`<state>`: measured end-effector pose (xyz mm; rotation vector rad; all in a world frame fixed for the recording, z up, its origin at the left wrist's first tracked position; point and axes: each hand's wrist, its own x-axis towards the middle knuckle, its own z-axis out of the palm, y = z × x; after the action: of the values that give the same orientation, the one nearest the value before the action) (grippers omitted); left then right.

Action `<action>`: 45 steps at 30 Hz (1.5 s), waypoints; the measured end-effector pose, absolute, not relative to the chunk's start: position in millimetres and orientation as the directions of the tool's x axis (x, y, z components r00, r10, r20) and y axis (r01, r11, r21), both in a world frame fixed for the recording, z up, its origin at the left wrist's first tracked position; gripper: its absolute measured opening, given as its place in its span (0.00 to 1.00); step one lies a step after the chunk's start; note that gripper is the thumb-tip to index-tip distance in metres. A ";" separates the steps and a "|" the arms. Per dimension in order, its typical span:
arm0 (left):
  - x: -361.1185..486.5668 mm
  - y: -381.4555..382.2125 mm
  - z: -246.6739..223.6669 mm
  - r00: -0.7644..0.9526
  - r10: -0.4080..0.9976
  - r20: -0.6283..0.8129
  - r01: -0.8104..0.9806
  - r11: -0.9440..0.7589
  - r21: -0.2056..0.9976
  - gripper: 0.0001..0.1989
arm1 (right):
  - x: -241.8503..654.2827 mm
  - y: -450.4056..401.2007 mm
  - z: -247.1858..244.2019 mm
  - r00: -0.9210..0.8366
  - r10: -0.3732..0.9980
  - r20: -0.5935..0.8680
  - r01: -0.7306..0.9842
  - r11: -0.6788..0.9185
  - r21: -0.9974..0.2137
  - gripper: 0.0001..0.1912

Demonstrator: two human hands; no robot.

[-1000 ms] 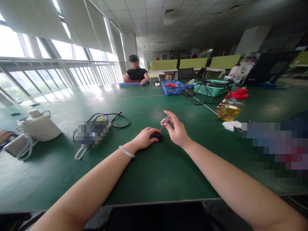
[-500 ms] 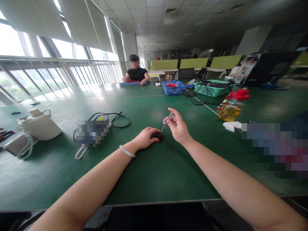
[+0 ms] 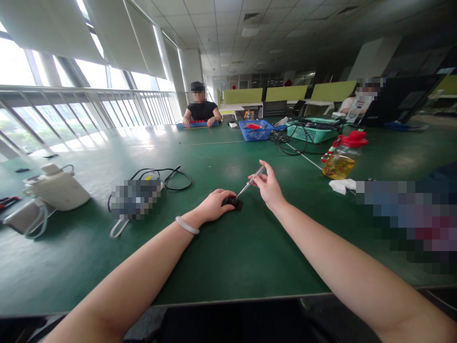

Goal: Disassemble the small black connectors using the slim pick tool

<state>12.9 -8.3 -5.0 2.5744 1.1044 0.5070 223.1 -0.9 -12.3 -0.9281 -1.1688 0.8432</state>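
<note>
A small black part (image 3: 233, 203) lies on the green table, with my left hand (image 3: 214, 205) closed around its left side and pressing it down. Its exact kind is too small to make out. My right hand (image 3: 269, 186) grips a screwdriver (image 3: 256, 176) with a clear handle, one finger near the handle's end. The screwdriver slants down to the left, and its thin shaft meets the top of the black part. A pale bracelet circles my left wrist.
Left on the green table (image 3: 200, 257) are a blurred-out device (image 3: 137, 199) with a black cable (image 3: 174, 177) and a white container (image 3: 59, 188). Farther back stand a blue basket (image 3: 255, 133), a teal basket (image 3: 310, 134) and a red-lidded bottle (image 3: 342, 159). Two people sit beyond.
The screwdriver leans more to the right now, its handle end having swung that way with my right hand. My left hand stays on the black part.
</note>
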 end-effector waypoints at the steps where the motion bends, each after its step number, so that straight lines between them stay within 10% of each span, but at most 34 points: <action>1: 13.1 -8.5 -4.5 0.643 0.739 0.202 0.635 -0.662 0.398 0.18 | 223.3 0.2 -13.8 0.214 0.911 0.351 -0.058 0.371 -0.927 0.34; 8: 12.4 -8.5 -4.4 0.652 0.731 0.203 0.628 -0.670 0.396 0.17 | 219.1 4.0 -24.9 0.256 0.941 0.223 0.046 0.218 -0.975 0.32; 22: 12.5 -7.3 -6.2 0.653 0.725 0.217 0.624 -0.678 0.389 0.18 | 209.3 -24.5 -0.4 0.131 0.767 0.627 0.191 0.601 -0.776 0.27; 45: 12.4 -6.6 -7.7 0.658 0.715 0.236 0.613 -0.690 0.384 0.18 | 206.1 -36.4 6.1 -0.051 0.653 0.756 0.368 0.716 -0.593 0.28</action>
<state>12.4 -6.6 -7.7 2.6054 1.0678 0.5410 206.1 -36.4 6.1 -0.8312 -1.6644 0.2815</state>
